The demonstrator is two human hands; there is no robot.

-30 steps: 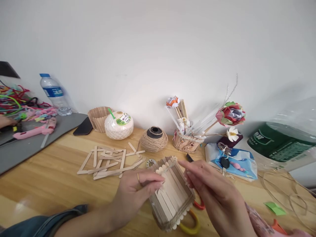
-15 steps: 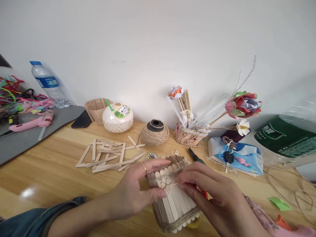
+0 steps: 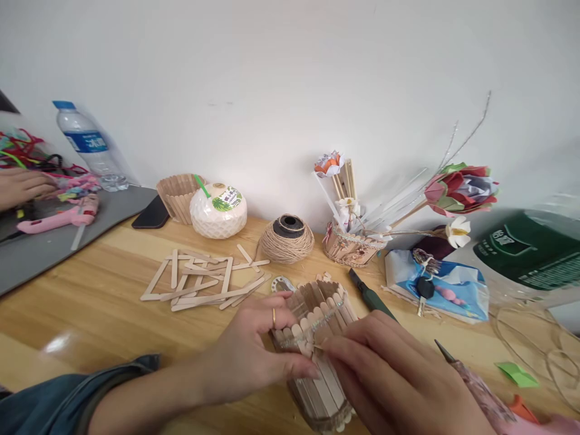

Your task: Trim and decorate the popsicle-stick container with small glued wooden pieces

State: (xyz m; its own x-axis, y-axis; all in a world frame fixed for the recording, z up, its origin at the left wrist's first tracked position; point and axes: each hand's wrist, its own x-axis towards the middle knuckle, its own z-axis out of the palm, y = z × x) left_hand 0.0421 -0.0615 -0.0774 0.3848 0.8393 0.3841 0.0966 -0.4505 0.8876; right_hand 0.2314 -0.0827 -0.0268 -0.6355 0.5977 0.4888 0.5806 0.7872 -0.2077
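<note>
Table [image 3: 104, 284]: pale wood with a shine; it carries all the work, and the basket is at its near middle, between the two hands.
Basket [image 3: 322, 386]: made of flat wooden sticks set side by side, their rounded ends forming a wavy rim; it leans, with its opening turned away from the person. The front sticks are pale, the side ones look browner. A glittering band runs below the rim, and a rough brown band goes around near the base.
Right hand [image 3: 394, 368]: in front of the basket, thumb and forefinger close together at the bits; I cannot tell if they pinch one.
Left hand [image 3: 258, 338]: it grips the basket at the left side, fingers at the rim and thumb flat on the front; one finger wears a ring.
Twine [image 3: 287, 241]: a ball on a black core, standing behind the basket.
Sticks [image 3: 227, 276]: a loose, crossed pile, left of the twine and nearer to the person.
Bits [image 3: 306, 348]: small pale pieces on the basket's front, just under the glittering band.
</note>
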